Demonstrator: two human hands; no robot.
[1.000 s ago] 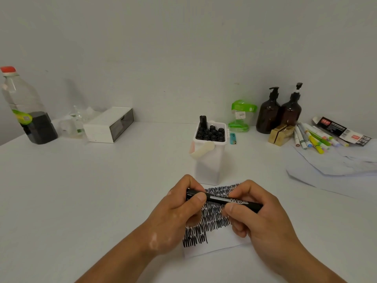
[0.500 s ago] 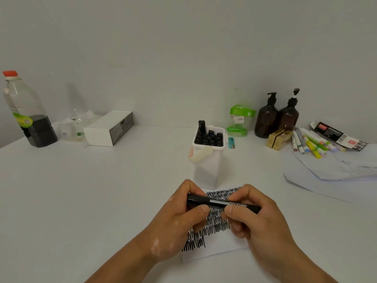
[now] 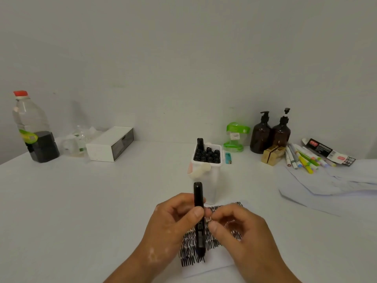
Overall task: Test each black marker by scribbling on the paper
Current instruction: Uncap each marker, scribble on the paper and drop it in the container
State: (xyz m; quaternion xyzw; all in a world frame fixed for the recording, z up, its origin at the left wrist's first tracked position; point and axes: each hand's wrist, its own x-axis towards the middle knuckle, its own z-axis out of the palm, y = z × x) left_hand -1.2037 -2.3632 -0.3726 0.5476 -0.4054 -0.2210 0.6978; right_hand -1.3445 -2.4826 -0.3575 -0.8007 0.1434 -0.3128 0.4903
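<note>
My left hand (image 3: 171,223) grips a black marker (image 3: 198,193) around its middle, thumb across the barrel. The marker stands nearly upright, its lower end over the scribbled paper (image 3: 212,264); I cannot tell whether it touches. Black zigzag lines cover most of the paper. My right hand (image 3: 244,237) hovers just right of the marker with loosely curled fingers and holds nothing I can see. Behind the hands stands a white tub (image 3: 214,180) packed with several black markers (image 3: 207,155), one sticking up higher.
Back left: a bottle with dark liquid (image 3: 34,137) and a white drawer box (image 3: 111,144). Back right: a green-lidded jar (image 3: 236,137), two brown pump bottles (image 3: 269,135), a small lighter (image 3: 228,158), coloured markers (image 3: 304,158) and loose white sheets (image 3: 330,184).
The marker swung from lying crosswise between both hands to nearly upright in my left hand. My right hand let go of it.
</note>
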